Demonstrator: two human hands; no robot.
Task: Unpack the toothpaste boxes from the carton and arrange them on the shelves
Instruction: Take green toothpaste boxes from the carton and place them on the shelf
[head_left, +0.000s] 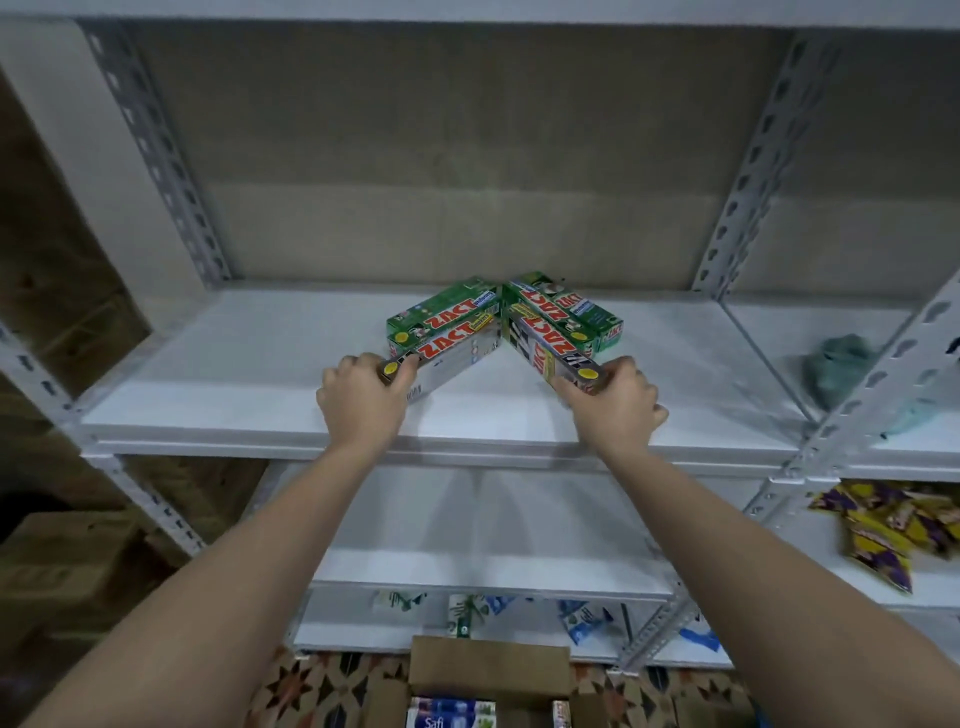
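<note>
Head view: on the white metal shelf (249, 364), toothpaste boxes lie in two slanted rows that meet at their far ends like an upturned V. The left row (444, 327) runs toward 7 o'clock, the right row (558, 325) toward 5 o'clock. Each box is long and narrow; those at the back are green, the front ones silver-grey, all with a red "ZACT" name in big letters and a yellow round sticker at the near end. The left hand (363, 400) grips the near end of the front left box, fingers curled round it. The right hand (615, 405) grips the near end of the front right box the same way. At 6 o'clock, on the floor, stands the open carton (488, 670) with more boxes (449, 714) inside. At 3 o'clock, yellow and purple packets (883, 530) lie on the neighbouring shelf, and a green cloth (836, 369) above them.
</note>
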